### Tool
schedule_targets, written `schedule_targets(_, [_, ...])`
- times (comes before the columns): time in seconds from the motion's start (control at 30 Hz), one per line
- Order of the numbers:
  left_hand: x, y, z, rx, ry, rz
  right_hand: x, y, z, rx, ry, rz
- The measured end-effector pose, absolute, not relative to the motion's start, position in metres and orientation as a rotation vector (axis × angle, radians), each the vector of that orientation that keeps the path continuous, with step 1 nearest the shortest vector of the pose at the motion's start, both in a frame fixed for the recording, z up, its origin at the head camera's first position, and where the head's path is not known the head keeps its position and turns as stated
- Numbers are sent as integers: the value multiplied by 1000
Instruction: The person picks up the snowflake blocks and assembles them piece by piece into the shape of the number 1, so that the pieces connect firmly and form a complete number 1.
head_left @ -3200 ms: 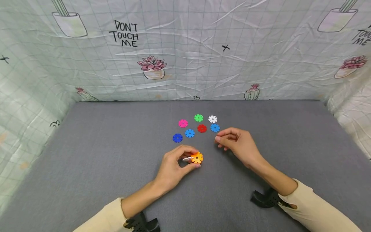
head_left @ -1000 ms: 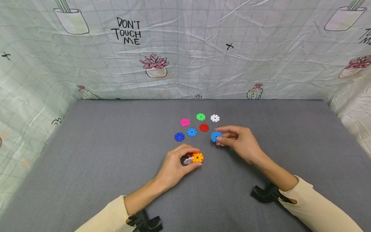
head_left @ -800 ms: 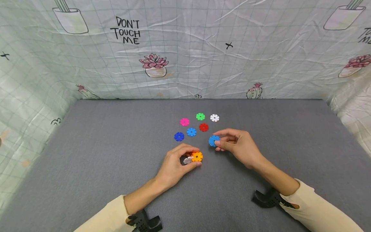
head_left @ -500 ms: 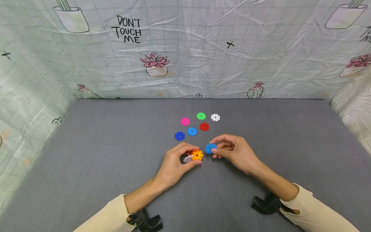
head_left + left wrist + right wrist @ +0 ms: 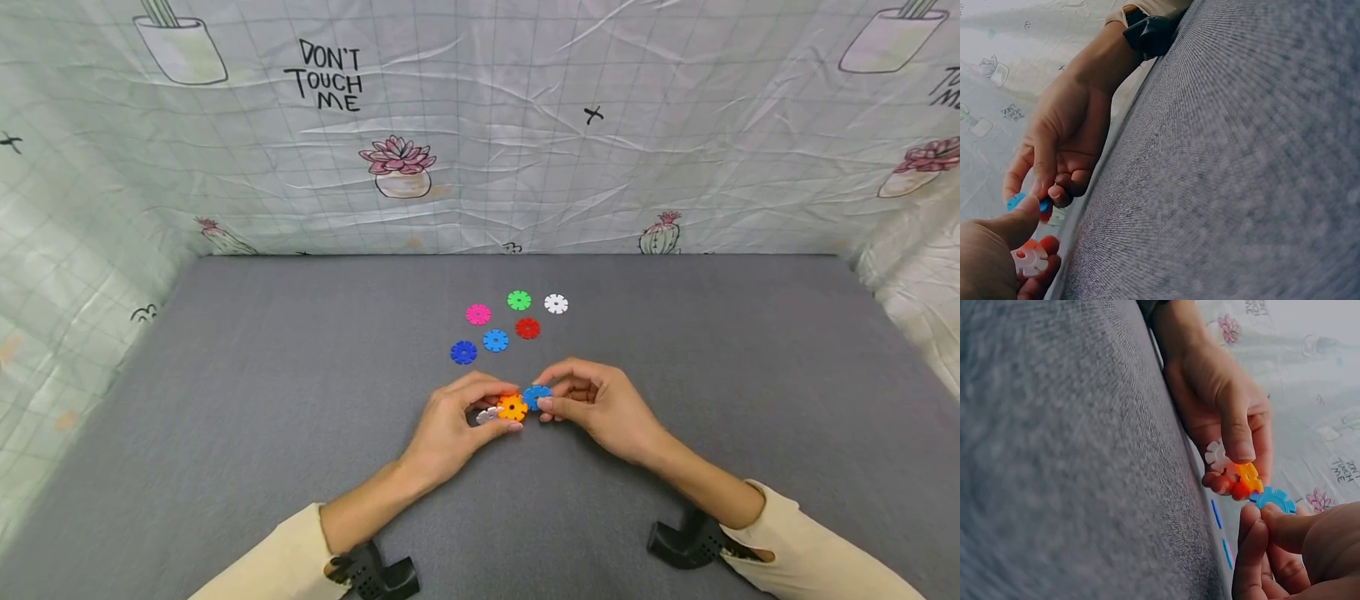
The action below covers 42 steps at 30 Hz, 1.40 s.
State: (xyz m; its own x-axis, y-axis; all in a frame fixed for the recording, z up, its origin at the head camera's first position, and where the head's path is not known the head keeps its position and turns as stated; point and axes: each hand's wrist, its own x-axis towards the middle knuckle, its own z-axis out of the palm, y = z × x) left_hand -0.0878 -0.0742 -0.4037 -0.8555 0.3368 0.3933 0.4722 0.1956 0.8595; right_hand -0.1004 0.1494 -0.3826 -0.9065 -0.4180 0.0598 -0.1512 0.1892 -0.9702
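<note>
Taking the orange disc (image 5: 512, 407) as the landmark, the left hand (image 5: 457, 421) grips it between thumb and fingers, with the pale disc (image 5: 489, 415) set at an angle on its left side, apparently joined to it already. The right hand (image 5: 600, 404) pinches the blue disc (image 5: 536, 397), which meets the right edge of the orange disc; this second join looks to be under way rather than finished. Six loose pieces lie on the table beyond the orange disc: a dark blue disc (image 5: 463, 352) and a light blue disc (image 5: 495, 341) nearest it, a red disc (image 5: 527, 328) and a pink disc (image 5: 477, 314) farther back, a green disc (image 5: 519, 300) and a white disc (image 5: 556, 303) farthest; none of these seems to be joined yet. Whether the slots of blue and orange have engaged cannot be told, since fingers cover part of both; the pale disc is partly hidden where it meets the orange disc, and the left wrist view cuts off much of the left hand
</note>
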Motion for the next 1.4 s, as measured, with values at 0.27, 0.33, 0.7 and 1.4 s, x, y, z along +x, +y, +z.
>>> schedule_targets(0.27, [-88, -74, -403, -800, -2317, -1798, -96, 146, -384, -576, 2285, -1813])
schedule_targets(0.33, [-88, -74, -404, -801, -2310, -1806, -95, 145, -384, -582, 2290, -1821])
schedule_targets(0.7, [-87, -75, -404, -781, -2320, -1826, -92, 142, -385, -637, 2332, -1829])
schedule_targets(1.4, [-86, -74, -404, -790, -2302, -1847, -88, 137, -385, -628, 2358, -1831])
